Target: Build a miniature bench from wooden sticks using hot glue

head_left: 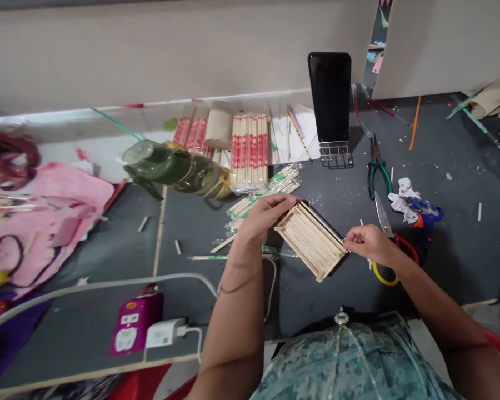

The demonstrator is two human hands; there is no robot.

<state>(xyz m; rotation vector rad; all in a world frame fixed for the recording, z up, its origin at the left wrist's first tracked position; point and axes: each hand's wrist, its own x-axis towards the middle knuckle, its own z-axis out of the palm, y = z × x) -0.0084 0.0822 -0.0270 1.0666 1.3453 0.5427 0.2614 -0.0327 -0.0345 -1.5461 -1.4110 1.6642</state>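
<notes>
Teal-and-grey patterned cloth of the person's garment (316, 372) fills the near edge at 6 o'clock, with a dark grey tabletop (445, 266) beyond. Just past it, the shallow rectangular tray of pale wooden sticks (310, 239) lies slantwise between both hands, its open side up. Clamped on the tray's 11 o'clock corner are the thumb and fingers of the left hand (270, 214); at 3 o'clock the right hand (369, 243) has its fingertips pinched together on another corner. Near the right wrist are scissors with red and yellow handles (382, 215). Seen from the tray, green-handled pliers (375, 161) lie at 2 o'clock, a black upright phone (330, 97) stands around 12, clear-wrapped sticks with green print (285, 179) spread at 10, and a magenta box (135, 325) sits at 8
</notes>
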